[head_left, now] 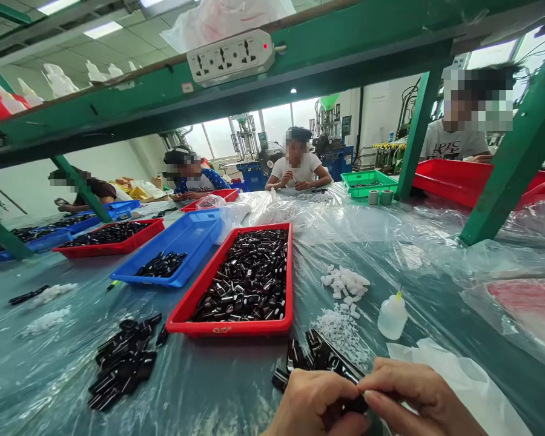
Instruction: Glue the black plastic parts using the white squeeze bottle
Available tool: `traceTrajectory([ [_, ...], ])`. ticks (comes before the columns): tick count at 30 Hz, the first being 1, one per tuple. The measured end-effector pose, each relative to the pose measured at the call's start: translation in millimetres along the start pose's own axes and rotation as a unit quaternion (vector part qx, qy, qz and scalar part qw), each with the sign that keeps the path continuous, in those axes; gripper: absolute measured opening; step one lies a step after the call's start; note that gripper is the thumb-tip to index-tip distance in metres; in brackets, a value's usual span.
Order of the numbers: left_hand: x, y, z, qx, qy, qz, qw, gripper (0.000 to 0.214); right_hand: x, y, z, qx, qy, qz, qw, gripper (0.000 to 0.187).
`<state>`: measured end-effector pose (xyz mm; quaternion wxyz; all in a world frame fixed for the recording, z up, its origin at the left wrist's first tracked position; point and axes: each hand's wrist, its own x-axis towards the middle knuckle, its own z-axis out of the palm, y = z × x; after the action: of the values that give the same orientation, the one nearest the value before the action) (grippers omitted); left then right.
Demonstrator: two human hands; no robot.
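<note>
At the bottom edge of my view, right of centre, a small black piece point(356, 404) sits between the two hands, mostly covered by fingers; I can't make out its full shape. The left hand point(306, 402) is curled closed around it. The right hand point(411, 393) brings thumb and forefinger nearly together at its edge; I cannot tell whether they grip it or something tiny. Both wrists are cut off by the frame.

Just beyond the hands lies a pile of black parts point(295, 357), partly hidden by the left knuckles, with fine white bits point(340, 330) beside it. Farther right stands a squeeze bottle point(393, 318). Ahead, a red tray point(229, 328) is heaped with glossy black parts, too jumbled to separate. A green shelf beam point(327, 54) crosses above, and people work across the table, faces blurred.
</note>
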<state>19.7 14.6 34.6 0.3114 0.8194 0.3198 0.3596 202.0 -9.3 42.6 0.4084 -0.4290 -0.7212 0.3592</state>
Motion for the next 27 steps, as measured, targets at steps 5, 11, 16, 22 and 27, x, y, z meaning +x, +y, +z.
traceTrajectory([
  [5, 4, 11, -5.3, -0.046, -0.033, -0.115, 0.992, 0.002, 1, -3, 0, 0.079, -0.042, 0.089, 0.992, 0.032],
  [11, -2, 7, -5.8, -0.173, -0.007, -0.237, 0.956, 0.013, 5, -13, -7, 0.057, -0.051, 0.097, 0.992, 0.023],
  [16, 3, 14, -11.0, -0.254, -0.005, -0.264, 0.930, 0.020, 2, -21, -8, -0.140, -0.170, -0.049, 0.974, 0.025],
  [22, 9, 22, -14.8, -0.287, -0.018, -0.302, 0.909, 0.025, 0, -18, -4, -0.207, -0.201, -0.084, 0.954, 0.019],
  [27, 8, 21, -15.2, -0.307, 0.001, -0.302, 0.902, 0.028, 2, -5, -21, -0.144, 0.165, -0.057, 0.974, 0.011],
])
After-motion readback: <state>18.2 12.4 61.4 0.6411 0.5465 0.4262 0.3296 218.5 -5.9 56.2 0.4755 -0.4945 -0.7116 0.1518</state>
